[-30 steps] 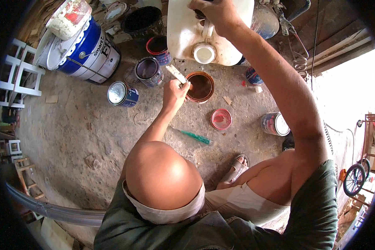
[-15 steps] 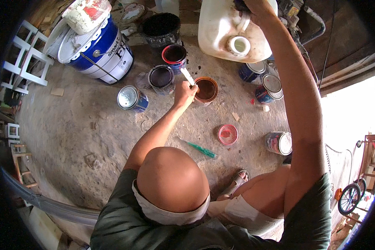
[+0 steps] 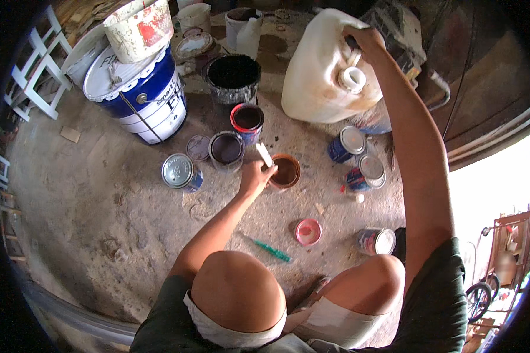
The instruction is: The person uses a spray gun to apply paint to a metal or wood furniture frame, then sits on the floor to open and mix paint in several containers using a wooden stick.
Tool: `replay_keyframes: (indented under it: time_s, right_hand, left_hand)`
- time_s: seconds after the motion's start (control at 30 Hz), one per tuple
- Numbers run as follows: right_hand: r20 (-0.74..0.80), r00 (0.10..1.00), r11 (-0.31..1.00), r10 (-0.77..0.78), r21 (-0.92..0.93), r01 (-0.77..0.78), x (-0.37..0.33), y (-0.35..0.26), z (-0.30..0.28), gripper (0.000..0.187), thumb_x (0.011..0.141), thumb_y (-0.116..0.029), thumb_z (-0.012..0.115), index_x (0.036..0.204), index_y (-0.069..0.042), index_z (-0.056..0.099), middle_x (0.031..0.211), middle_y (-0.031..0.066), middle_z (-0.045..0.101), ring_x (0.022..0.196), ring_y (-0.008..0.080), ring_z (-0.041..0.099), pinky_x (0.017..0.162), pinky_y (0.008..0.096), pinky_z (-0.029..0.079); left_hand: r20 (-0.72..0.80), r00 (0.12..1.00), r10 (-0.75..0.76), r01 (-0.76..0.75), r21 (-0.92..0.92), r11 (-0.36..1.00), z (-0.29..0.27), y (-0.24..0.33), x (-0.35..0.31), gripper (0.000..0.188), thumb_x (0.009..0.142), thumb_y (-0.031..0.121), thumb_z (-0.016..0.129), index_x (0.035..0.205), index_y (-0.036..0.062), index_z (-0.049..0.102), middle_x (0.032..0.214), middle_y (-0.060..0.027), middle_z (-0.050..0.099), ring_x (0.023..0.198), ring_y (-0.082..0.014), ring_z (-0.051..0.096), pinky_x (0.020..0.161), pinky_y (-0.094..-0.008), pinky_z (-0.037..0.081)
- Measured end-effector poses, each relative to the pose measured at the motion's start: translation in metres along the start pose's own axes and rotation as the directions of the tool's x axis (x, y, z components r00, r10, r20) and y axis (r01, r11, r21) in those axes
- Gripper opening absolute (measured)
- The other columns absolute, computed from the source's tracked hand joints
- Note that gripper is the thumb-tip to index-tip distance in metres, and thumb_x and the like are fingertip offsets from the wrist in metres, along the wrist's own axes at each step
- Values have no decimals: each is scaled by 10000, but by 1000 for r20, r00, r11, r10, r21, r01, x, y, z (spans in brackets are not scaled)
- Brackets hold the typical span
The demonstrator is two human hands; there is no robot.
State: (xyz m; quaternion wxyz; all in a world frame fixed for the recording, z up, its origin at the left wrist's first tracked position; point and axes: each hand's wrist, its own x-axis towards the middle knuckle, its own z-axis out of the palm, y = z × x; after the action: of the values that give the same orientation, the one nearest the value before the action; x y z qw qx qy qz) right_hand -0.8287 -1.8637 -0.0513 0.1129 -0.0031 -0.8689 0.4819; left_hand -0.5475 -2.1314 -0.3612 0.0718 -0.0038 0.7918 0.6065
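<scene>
My left hand (image 3: 258,176) pinches a flat pale stick (image 3: 264,154) at the rim of an open can of brown paint (image 3: 298,176); whether the stick's lower end dips in is hidden. At the far right, my right hand (image 3: 366,45) is wrapped round the handle of a large whitish jerrycan (image 3: 312,73). The jerrycan's round mouth (image 3: 353,79) is uncapped. Left of the brown can are an open can of dark purplish paint (image 3: 227,148) and a red-rimmed can (image 3: 248,119) with dark contents. A black-coated bucket (image 3: 232,79) sits behind them.
A big blue and white pail (image 3: 153,100) carries a stained tub (image 3: 138,30). Closed cans stand left (image 3: 180,172) and right (image 3: 366,172), another can (image 3: 376,241) nearer me. A green-handled screwdriver (image 3: 271,250) and a red-stained lid (image 3: 308,232) lie before my knees.
The view has shifted, so the floor things sit lower. The jerrycan's mouth is farther from the brown can, and my right hand still grips its handle. My left hand keeps the stick at the rim.
</scene>
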Motion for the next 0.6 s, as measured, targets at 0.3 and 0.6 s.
replay_keyframes:
  time_s: [0.3, 0.6]
  right_hand:
    - [-8, 978, 976, 209, -59, -209, 77, 39, -7, 500, 629, -310, 836, 995, 13, 725, 939, 185, 686, 785, 245, 662, 687, 414, 536]
    - [91, 996, 992, -14, 129, 2, 51, 18, 0, 322, 846, -288, 779, 1020, -18, 777, 1006, 67, 735, 930, 177, 669, 804, 370, 552]
  left_hand:
    - [5, 998, -66, 66, -165, 984, 5, 2, -6, 469, 825, 304, 857, 1088, -5, 622, 911, -120, 707, 609, -172, 660, 544, -330, 529]
    - [142, 989, -51, 91, -291, 953, -17, -27, -11, 367, 779, 251, 904, 942, 31, 659, 965, -89, 666, 690, -120, 633, 530, -260, 488]
